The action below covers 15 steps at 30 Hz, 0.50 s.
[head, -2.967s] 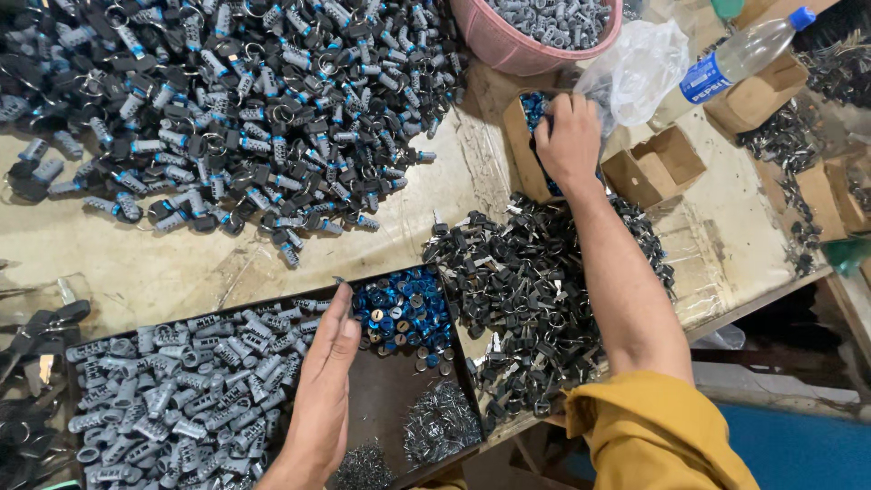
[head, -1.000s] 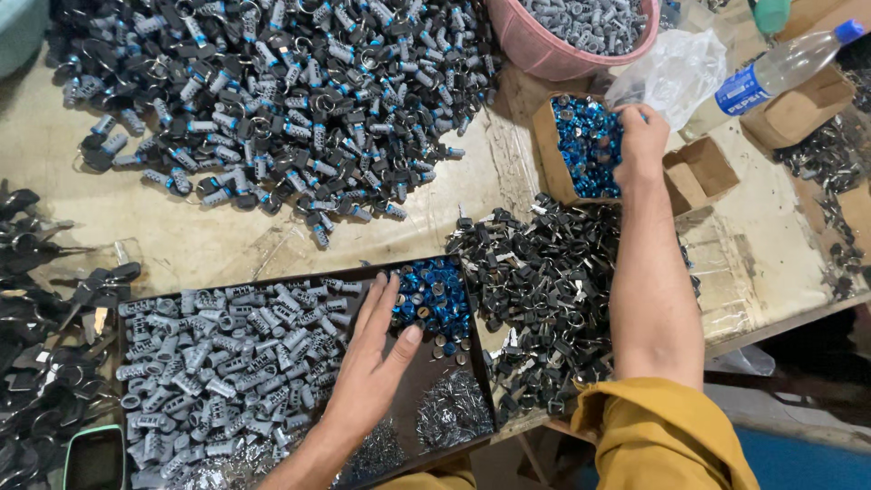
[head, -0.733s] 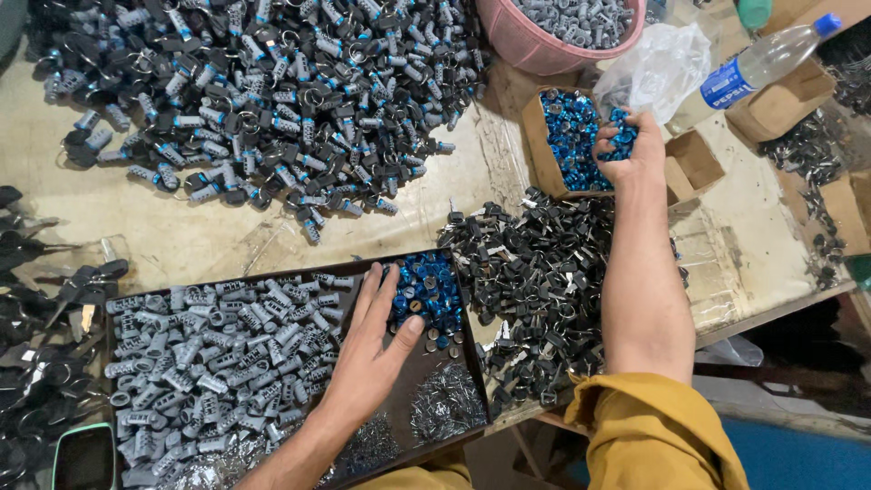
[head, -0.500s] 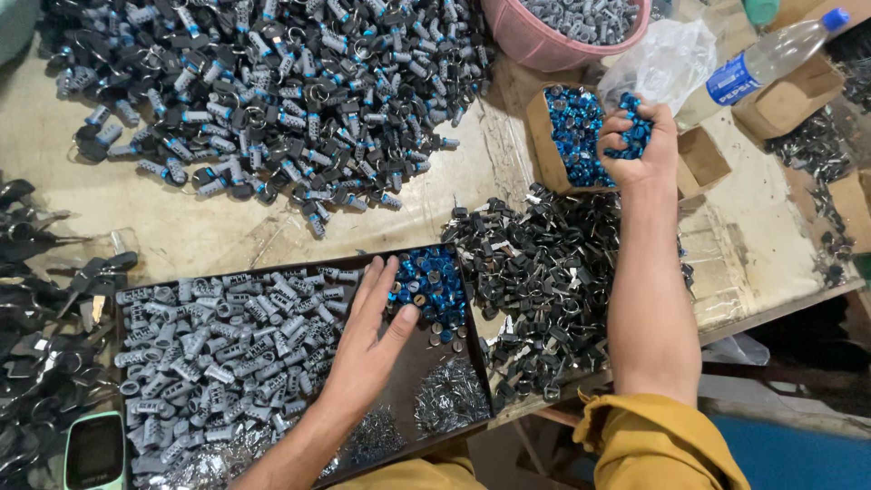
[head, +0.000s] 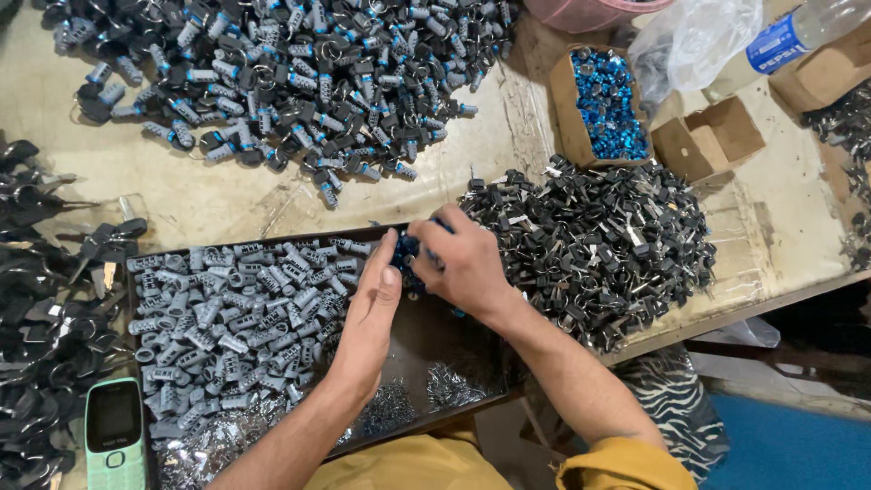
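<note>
The right hand (head: 467, 263) was curled knuckles-up over the top edge of the dark tray (head: 426, 336), its fingers closed on a clutch of small blue parts (head: 406, 249), a few of which showed at the thumb side. The left hand (head: 372, 313) lay flat and open just beside it, fingers together and straight, its edge standing like a wall between the blue parts and the grey cylinders (head: 236, 318) that filled the tray's left half; it gripped nothing.

To do this well, I judged, the right hand should be kept low over the tray and loosened slowly, so the blue parts would drop in one heap against the left palm and not roll among the grey ones or over the rim.

Thin metal bits (head: 449, 388) lay along the tray's near side. On the bench (head: 181, 195), a heap of black parts (head: 599, 245) touched the tray's right edge. Farther off stood a carton (head: 567, 118) of more blue parts, a second, empty carton (head: 708, 136) and a plastic bottle (head: 780, 41). A phone (head: 113, 436) lay at the near left.
</note>
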{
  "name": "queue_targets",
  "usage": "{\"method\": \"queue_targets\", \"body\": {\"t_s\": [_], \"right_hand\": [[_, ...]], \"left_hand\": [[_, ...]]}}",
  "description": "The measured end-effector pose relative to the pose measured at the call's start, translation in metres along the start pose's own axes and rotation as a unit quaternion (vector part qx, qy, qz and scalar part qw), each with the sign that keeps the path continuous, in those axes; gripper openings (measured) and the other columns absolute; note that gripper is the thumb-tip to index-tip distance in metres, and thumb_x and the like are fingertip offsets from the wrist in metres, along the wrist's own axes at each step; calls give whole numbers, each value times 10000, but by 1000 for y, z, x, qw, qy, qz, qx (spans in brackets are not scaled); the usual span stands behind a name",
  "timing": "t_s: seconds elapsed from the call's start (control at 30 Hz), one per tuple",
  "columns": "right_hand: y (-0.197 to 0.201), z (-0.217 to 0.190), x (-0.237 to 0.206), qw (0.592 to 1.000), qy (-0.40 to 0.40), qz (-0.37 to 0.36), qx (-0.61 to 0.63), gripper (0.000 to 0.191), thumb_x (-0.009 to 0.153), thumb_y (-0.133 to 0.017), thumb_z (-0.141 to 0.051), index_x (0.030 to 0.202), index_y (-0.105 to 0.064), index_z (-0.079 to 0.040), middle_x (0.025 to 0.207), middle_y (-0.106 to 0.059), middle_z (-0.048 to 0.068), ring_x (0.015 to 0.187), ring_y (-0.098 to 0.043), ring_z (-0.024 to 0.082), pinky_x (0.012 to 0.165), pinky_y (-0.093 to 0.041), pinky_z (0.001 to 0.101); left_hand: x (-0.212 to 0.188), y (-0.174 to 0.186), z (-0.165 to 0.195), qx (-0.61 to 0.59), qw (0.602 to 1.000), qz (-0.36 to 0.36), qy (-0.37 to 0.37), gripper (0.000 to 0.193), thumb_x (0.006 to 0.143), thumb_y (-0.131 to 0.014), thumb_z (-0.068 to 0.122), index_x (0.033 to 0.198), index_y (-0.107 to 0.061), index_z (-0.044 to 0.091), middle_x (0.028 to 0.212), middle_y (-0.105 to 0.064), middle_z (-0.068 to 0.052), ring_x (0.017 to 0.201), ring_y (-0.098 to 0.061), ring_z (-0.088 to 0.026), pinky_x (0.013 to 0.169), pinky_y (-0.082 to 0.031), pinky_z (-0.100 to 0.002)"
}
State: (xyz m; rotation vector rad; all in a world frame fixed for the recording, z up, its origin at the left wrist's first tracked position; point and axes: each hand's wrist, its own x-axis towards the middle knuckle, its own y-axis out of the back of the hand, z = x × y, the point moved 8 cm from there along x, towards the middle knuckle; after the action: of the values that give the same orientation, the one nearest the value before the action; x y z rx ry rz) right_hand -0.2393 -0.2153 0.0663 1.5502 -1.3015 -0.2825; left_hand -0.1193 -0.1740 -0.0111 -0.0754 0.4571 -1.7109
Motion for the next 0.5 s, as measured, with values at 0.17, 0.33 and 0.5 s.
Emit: {"method": "queue_targets", "body": {"t_s": [0.17, 0.33, 0.5], "right_hand": [[-11, -26, 2, 985, 119, -36, -119, 298, 795, -776, -147, 1069, -667, -102, 974, -585, 106, 849, -620, 299, 678, -490, 414], [-18, -25, -1, 981, 133, -50, -132, 430, 740, -784, -211, 1126, -656, -70, 1059, -584, 120, 985, -574, 319, 811, -436, 453], [-19, -20, -7, 983, 113, -54, -132, 434, 769, -788, -209, 1158, -652, -71, 1107, -573, 118, 1055, -546, 324, 878, -418, 465]], "left_hand": [[1, -3, -6, -77, 997, 1, 20, 774, 1010, -411, 543, 1605, -271, 68, 1702, -273, -85, 1560, -230, -215, 1234, -152, -344], [1, -5, -5, -79, 996, 2, 28, 793, 1000, -422, 539, 1619, -225, 84, 1710, -238, -71, 1560, -207, -203, 1229, -143, -344], [-1, -7, -7, -76, 996, -2, 51, 800, 989, -424, 544, 1625, -194, 117, 1721, -192, -46, 1561, -177, -185, 1227, -133, -342]]}}
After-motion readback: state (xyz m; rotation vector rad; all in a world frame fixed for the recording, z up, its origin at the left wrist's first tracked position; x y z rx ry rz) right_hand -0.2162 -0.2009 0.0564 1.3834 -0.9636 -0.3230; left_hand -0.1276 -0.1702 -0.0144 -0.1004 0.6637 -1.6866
